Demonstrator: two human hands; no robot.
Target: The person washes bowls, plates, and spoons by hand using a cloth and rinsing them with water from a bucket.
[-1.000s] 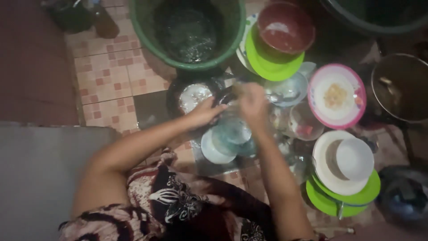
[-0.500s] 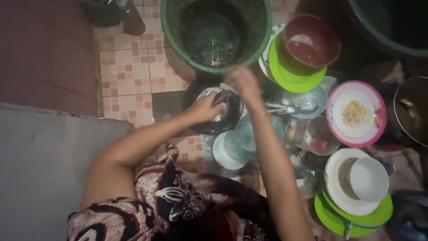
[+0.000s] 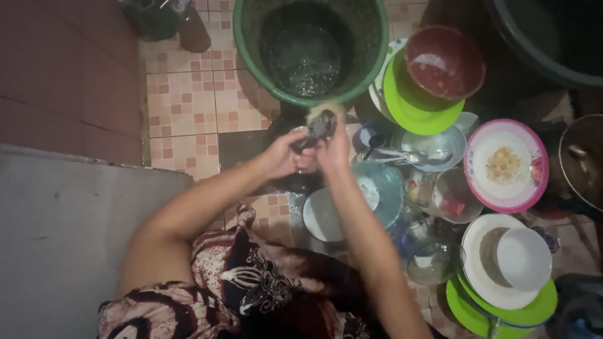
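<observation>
Left hand [image 3: 282,157] and right hand [image 3: 333,147] both clasp a small dark utensil [image 3: 320,125] — raised beside the green bucket [image 3: 251,56], above the stacked dishes [image 3: 352,201], seemingly for scrubbing.

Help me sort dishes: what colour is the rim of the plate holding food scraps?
Pink rim, in the head view.

Bare arms, dark red and cream patterned garment [image 3: 251,282]

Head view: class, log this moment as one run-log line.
left hand: holds small dark dish | right hand: on same dish | behind: green bucket | right: stacked plates
</observation>
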